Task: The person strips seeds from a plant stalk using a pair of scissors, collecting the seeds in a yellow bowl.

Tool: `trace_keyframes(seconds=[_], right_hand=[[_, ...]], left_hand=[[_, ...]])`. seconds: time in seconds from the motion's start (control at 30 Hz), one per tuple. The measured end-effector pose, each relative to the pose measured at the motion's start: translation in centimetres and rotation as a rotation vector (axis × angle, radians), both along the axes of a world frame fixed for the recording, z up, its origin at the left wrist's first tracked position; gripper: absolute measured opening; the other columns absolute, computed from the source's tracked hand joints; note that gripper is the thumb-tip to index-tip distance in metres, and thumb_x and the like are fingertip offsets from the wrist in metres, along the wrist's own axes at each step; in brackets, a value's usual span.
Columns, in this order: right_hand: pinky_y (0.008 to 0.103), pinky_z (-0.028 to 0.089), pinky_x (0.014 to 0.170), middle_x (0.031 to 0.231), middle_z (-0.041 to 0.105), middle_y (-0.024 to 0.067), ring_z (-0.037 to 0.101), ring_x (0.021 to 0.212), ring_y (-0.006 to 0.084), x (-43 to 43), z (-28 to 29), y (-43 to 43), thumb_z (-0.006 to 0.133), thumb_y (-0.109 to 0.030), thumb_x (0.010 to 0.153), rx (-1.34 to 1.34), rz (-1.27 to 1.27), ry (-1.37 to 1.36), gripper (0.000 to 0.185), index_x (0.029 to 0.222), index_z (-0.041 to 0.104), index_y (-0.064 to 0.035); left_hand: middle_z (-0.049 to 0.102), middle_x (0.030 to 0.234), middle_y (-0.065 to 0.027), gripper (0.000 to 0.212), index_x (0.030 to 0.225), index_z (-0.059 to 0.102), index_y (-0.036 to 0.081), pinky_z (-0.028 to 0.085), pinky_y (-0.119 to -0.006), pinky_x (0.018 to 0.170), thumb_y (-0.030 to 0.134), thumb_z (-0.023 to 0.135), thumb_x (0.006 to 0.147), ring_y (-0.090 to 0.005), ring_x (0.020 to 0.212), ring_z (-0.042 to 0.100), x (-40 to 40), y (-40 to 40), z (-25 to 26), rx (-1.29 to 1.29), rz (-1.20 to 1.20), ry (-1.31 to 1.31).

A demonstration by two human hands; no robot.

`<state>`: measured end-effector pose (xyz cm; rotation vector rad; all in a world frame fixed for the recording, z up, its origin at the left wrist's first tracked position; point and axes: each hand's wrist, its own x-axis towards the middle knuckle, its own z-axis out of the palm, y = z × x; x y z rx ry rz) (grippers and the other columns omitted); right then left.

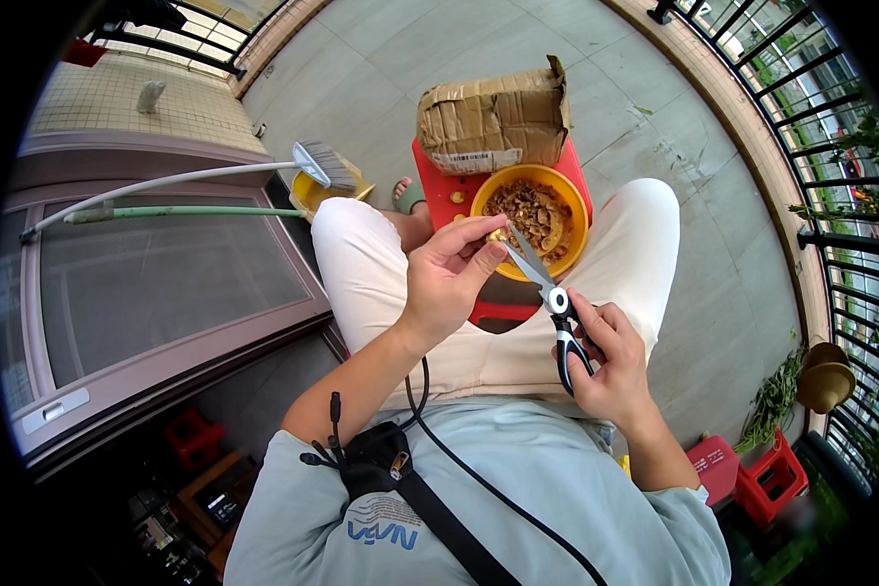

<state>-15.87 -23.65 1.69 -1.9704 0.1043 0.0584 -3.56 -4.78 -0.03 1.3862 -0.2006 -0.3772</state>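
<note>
My left hand [450, 271] pinches a small yellowish piece [497, 235] between thumb and fingertips; its exact kind is unclear. In my right hand [608, 359] is a pair of kitchen scissors [559, 302] with black and white handles. The blades are parted, their tips beside the small piece. Below and beyond the blades, a yellow-orange plastic bowl [579, 253] holds brown dried scraps [531, 209]. The bowl rests on a red plastic stool [439, 183], where more small yellowish pieces [457, 197] lie left of it.
A worn cardboard box [491, 121] stands on the stool behind the bowl. To the left are a broom [322, 165], a yellow dustpan [308, 192] and a sliding screen door [168, 271]. Metal railings [828, 106] edge the tiled floor at right. A black cable [483, 483] crosses my shirt.
</note>
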Motion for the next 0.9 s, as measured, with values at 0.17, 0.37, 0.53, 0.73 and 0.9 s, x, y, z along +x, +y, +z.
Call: trace_keyframes(seconds=[0.17,0.37,0.53,0.73,0.9], right_hand=[[0.0236,0.042,0.054,0.079,0.051,0.0069,0.05,0.061,0.0128,-0.24,0.0,0.58,0.06,0.004,0.07,0.072,-0.012,0.029,0.063,0.132,0.054,-0.0065],[0.0227,0.042,0.056,0.078,0.051,0.0058,0.051,0.063,0.0127,-0.2,0.58,0.63,0.061,0.005,0.072,0.108,0.023,0.067,0.062,0.133,0.052,-0.0054],[0.0237,0.042,0.057,0.077,0.051,0.0055,0.05,0.062,0.0132,-0.39,0.38,0.45,0.062,0.005,0.072,0.153,0.022,0.087,0.062,0.132,0.052,-0.0046],[0.0225,0.041,0.054,0.078,0.051,0.0058,0.049,0.061,0.0114,-0.36,0.7,0.35,0.062,0.004,0.072,0.126,0.013,0.039,0.061,0.132,0.053,-0.0042],[0.0221,0.041,0.053,0.078,0.051,0.006,0.05,0.06,0.0115,-0.26,0.59,0.4,0.061,0.005,0.072,0.108,0.014,0.015,0.061,0.131,0.053,-0.0037]], left_hand=[[0.059,0.111,-0.0097,0.027,0.116,0.06,-0.004,0.049,-0.025,0.087,0.002,0.062,0.09,-0.0138,0.097,0.058,-0.21,-0.2,0.26,-0.004,0.027,-0.082],[0.059,0.111,-0.0097,0.026,0.115,0.061,-0.004,0.049,-0.024,0.086,0.002,0.062,0.09,-0.0133,0.097,0.058,-0.29,-0.16,0.49,0.003,0.045,-0.131],[0.059,0.112,-0.0099,0.026,0.115,0.061,-0.003,0.049,-0.024,0.086,0.003,0.062,0.09,-0.0132,0.096,0.058,-0.31,-0.19,0.55,0.005,0.04,-0.124],[0.059,0.112,-0.0103,0.026,0.115,0.061,-0.004,0.05,-0.025,0.087,0.004,0.062,0.09,-0.0141,0.097,0.058,-0.32,-0.23,0.72,-0.011,0.042,-0.09],[0.059,0.112,-0.0106,0.026,0.115,0.06,-0.004,0.051,-0.026,0.087,0.004,0.061,0.09,-0.0144,0.097,0.059,-0.36,-0.25,0.73,-0.023,0.04,-0.083]])
